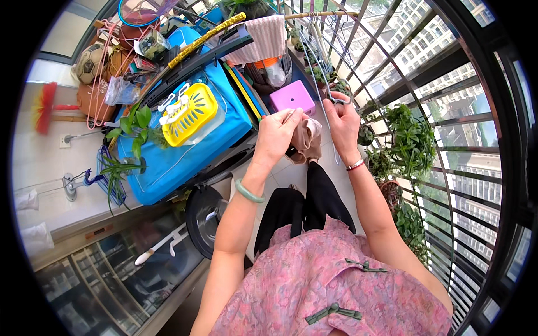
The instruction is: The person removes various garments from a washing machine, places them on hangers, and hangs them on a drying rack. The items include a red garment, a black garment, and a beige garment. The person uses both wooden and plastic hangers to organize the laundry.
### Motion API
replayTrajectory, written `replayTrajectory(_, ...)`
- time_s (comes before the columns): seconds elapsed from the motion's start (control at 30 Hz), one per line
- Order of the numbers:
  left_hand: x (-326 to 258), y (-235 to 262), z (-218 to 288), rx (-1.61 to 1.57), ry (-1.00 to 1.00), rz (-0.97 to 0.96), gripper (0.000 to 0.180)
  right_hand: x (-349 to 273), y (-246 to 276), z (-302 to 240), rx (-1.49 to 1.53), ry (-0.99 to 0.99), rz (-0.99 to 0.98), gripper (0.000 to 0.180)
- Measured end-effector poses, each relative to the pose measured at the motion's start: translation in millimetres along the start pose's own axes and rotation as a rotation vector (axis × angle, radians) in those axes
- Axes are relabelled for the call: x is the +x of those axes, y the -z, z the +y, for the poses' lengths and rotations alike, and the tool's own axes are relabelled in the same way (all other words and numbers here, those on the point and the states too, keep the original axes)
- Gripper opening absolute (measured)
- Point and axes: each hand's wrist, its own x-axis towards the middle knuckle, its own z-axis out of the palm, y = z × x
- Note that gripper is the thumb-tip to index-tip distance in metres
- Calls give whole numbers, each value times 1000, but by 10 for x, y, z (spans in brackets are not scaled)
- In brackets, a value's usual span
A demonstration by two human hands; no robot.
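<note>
My left hand (274, 139), with a green bangle on its wrist, is closed in a pinch on a small beige-pink cloth garment (308, 139). The cloth hangs bunched just right of the fingers, and its exact kind does not show. On the right, my right hand (343, 127) has its fingers closed round a thin wire clothes hanger (338, 101) near the hook. The hanger's long wire side slants past the hand, beside the garment. Part of the hanger is hidden by the fingers.
Ahead, a clothes rod (319, 15) carries more hangers and a striped towel (260, 38). A pink stool (292, 98) stands on the floor beyond my hands. To the left, a yellow soap-tray-like basket (193, 115) rests on a blue cover (162, 176). Potted plants (412, 137) line the railing.
</note>
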Motion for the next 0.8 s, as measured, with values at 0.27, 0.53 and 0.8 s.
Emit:
replayTrajectory(0.27,-736,309,487,173,-64,-31,32,-989,805,-853,151,129,-30,20)
replayTrajectory(0.53,-1172,357,684,569,-391,157,30,-1805,1641,-1098,-23,339,-146,10)
replayTrajectory(0.8,-1742,196,975,453,-267,256,32,-2191,2092,-1259,-61,552,-295,3)
